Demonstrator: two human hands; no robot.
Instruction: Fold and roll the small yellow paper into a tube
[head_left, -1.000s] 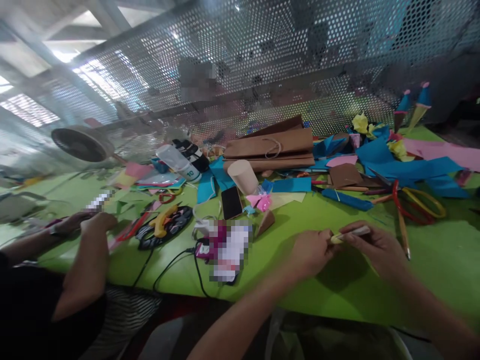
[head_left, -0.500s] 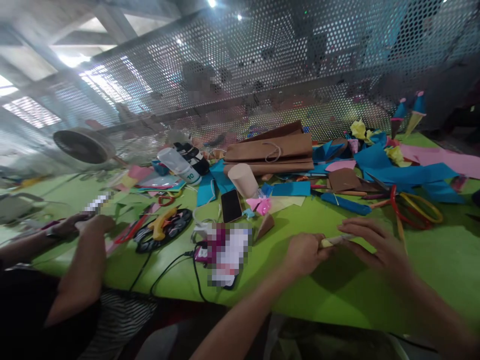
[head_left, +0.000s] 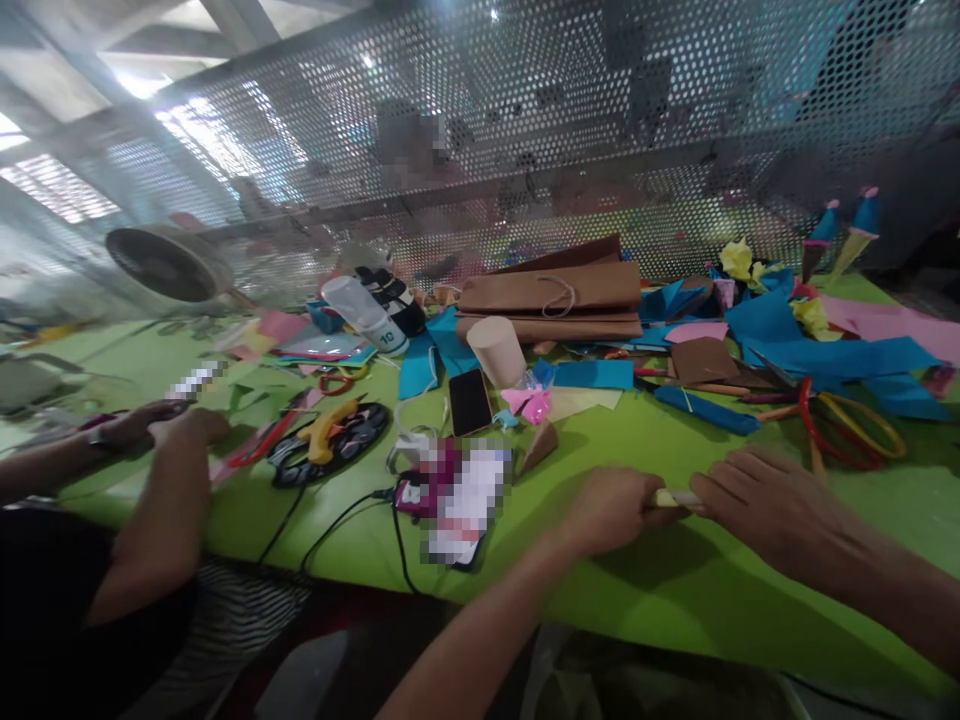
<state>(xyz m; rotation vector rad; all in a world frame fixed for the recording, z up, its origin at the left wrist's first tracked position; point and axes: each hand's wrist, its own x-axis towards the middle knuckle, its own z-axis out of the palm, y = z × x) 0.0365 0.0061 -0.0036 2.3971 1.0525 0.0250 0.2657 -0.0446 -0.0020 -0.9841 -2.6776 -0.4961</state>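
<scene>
My left hand (head_left: 611,508) is closed round one end of a thin pale yellow roll (head_left: 677,498), which looks like rolled paper. At its other end, the fingers of my right hand (head_left: 772,505) are closed on it. Only a short stretch shows between the two hands, held low above the green table (head_left: 592,590). A small folded brown paper cone (head_left: 540,445) lies to the left of my left hand. Scissors with red and yellow handles (head_left: 847,425) rest beyond my right hand.
Blue paper (head_left: 832,345), brown folded paper (head_left: 555,295) and a beige cylinder (head_left: 496,352) crowd the back. Phones, cables and a black tray (head_left: 330,445) lie on the left. A co-worker's hands (head_left: 176,425) hold a phone there. Two small paper cones (head_left: 855,240) stand far right.
My right hand's fingers, raised and partly spread before, have closed down over the roll's end. My left hand keeps its grip. The whole view has shifted slightly.
</scene>
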